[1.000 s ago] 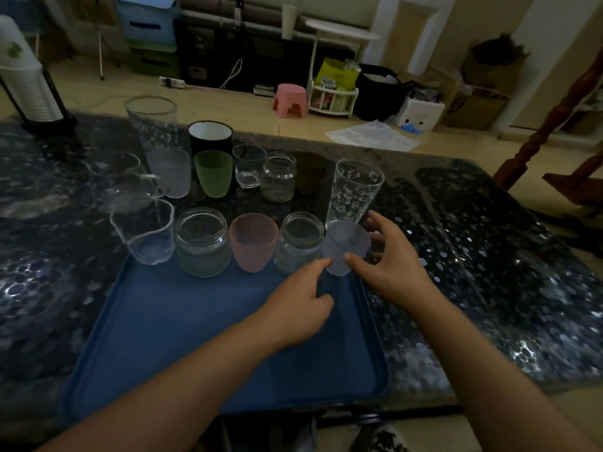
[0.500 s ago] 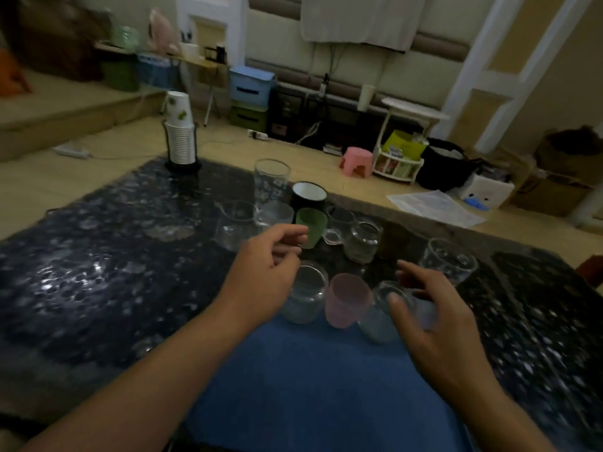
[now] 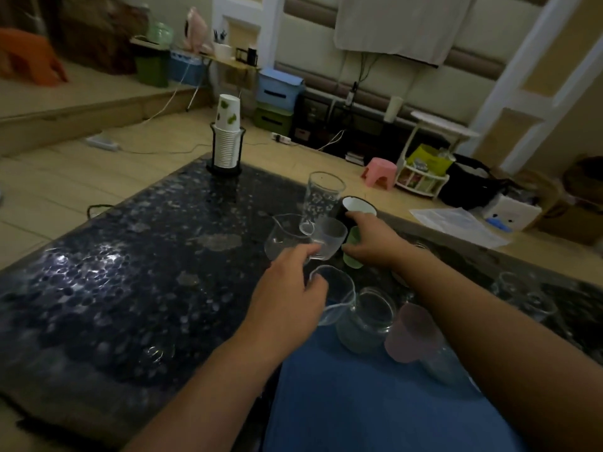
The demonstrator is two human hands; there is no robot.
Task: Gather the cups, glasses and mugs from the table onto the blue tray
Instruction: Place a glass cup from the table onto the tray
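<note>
The blue tray (image 3: 359,406) lies at the near edge of the dark speckled table (image 3: 137,282). Along the tray's far side stand a clear beaker (image 3: 339,298), a glass jar (image 3: 368,321) and a pink cup (image 3: 411,337). My right hand (image 3: 375,243) grips a green cup (image 3: 354,261) beside a black mug (image 3: 359,205). My left hand (image 3: 287,295) reaches over the beaker. Its fingertips are at the base of a frosted cup (image 3: 331,234), next to a clear handled pitcher (image 3: 282,239). Whether it holds either is unclear. A tall patterned glass (image 3: 321,197) stands behind them.
A stack of paper cups (image 3: 226,138) in a black holder stands at the table's far corner. More clear glasses (image 3: 512,285) stand at the right, partly hidden by my right arm. Past the table's far edge are the floor, a pink stool (image 3: 378,171) and boxes.
My view swung left and up. Both hands left the frosted cup at the tray's right end and moved to the back row; my right hand took hold of the green cup.
</note>
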